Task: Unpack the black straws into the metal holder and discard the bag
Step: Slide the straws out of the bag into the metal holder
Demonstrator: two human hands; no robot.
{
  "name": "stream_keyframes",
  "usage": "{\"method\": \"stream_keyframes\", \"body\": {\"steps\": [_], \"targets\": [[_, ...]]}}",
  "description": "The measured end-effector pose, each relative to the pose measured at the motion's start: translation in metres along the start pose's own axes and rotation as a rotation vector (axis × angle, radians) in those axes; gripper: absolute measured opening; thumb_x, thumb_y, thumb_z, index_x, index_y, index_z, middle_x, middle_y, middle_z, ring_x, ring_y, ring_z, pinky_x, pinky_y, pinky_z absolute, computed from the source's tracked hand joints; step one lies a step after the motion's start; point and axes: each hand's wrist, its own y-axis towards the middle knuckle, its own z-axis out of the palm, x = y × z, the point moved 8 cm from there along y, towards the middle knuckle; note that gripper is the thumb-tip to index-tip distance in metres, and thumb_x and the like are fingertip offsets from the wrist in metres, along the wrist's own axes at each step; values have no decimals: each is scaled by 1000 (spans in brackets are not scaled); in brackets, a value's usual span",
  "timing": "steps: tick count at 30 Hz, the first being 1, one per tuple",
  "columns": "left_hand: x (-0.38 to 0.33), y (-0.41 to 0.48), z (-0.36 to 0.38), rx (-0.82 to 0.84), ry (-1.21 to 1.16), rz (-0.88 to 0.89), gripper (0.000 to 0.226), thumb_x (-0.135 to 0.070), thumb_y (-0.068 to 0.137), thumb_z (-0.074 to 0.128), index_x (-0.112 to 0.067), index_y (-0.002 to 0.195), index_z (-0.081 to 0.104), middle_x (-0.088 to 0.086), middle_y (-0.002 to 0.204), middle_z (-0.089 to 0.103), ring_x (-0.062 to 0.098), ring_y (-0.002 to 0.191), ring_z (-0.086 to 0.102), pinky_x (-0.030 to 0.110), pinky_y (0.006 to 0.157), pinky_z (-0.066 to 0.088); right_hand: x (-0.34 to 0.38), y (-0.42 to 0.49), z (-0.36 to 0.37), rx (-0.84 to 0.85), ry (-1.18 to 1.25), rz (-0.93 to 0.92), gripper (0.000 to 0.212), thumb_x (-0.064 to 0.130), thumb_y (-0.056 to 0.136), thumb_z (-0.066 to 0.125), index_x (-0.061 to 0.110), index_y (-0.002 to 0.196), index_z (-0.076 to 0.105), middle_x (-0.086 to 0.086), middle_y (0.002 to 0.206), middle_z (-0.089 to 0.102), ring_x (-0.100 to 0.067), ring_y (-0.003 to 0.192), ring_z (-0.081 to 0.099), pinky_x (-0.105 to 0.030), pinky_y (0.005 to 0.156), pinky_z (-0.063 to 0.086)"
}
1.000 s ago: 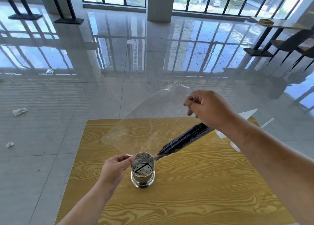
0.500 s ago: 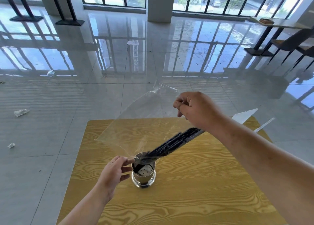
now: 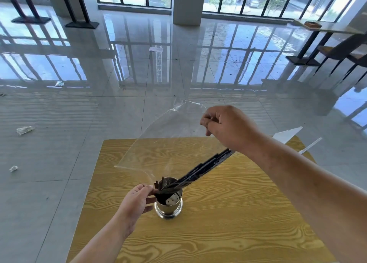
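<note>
A shiny metal holder (image 3: pixel 168 210) stands upright near the middle of the wooden table (image 3: pixel 228 223). A clear plastic bag (image 3: pixel 168 143) hangs tilted above it, its lower corner at the holder's mouth. Black straws (image 3: pixel 202 170) slant down inside the bag, and their lower ends reach into the holder. My right hand (image 3: pixel 228 127) pinches the bag's upper end, lifted above the table's far side. My left hand (image 3: pixel 137 200) sits at the holder's left rim, fingers pinching the bag's lower edge where a few straw tips poke up.
The table stands on a glossy tiled floor. Scraps of plastic (image 3: pixel 24 130) lie on the floor to the left. White paper pieces (image 3: pixel 288 134) lie past the table's far right corner. Dark tables and chairs (image 3: pixel 337 50) stand at the back right.
The straws have slid down the bag, and their ends now sit in the holder. My right hand has shifted left. My left hand has closed in on the holder's rim.
</note>
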Motion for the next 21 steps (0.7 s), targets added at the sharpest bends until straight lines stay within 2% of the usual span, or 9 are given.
{"method": "stream_keyframes", "body": {"steps": [4, 9, 14, 16, 19, 21], "targets": [[1, 1, -1, -24, 44, -20, 16, -27, 105, 60, -18, 99, 70, 1, 101, 83, 21, 94, 73, 45, 91, 55, 14, 0, 6, 7, -47, -30, 20, 34, 105, 65, 27, 90, 74, 6, 80, 78, 3, 50, 58, -23, 55, 38], [3, 0, -1, -39, 58, -40, 16, -29, 105, 60, -17, 102, 70, -1, 96, 83, 20, 92, 74, 44, 89, 56, 27, 1, 5, 9, -61, -51, 18, 33, 105, 65, 26, 95, 78, 8, 81, 77, -8, 77, 69, -29, 70, 53], [1, 0, 3, -30, 71, -46, 18, -31, 106, 59, -17, 102, 70, 0, 100, 83, 20, 92, 75, 39, 82, 55, 28, 0, 5, 17, -46, -46, 18, 35, 105, 65, 26, 96, 78, 8, 83, 77, -11, 78, 70, -35, 75, 60], [2, 0, 3, -26, 74, -49, 18, -31, 106, 59, -18, 101, 70, 0, 101, 83, 21, 93, 75, 40, 83, 55, 30, 1, 4, 19, -48, -48, 19, 35, 105, 65, 26, 95, 78, 7, 83, 77, -10, 77, 69, -34, 73, 59], [3, 0, 2, -20, 77, -53, 18, -32, 105, 60, -18, 100, 71, 2, 103, 83, 22, 94, 75, 40, 84, 55, 38, 0, 1, 16, -52, -65, 20, 36, 105, 67, 26, 92, 78, 7, 82, 77, -2, 66, 62, -26, 63, 47], [3, 1, 0, -22, 74, -57, 19, -34, 105, 61, -18, 101, 72, 2, 103, 83, 23, 96, 75, 40, 83, 55, 48, 0, -1, 15, -48, -90, 20, 35, 105, 67, 26, 90, 78, 8, 81, 77, 0, 64, 61, -25, 62, 46]]}}
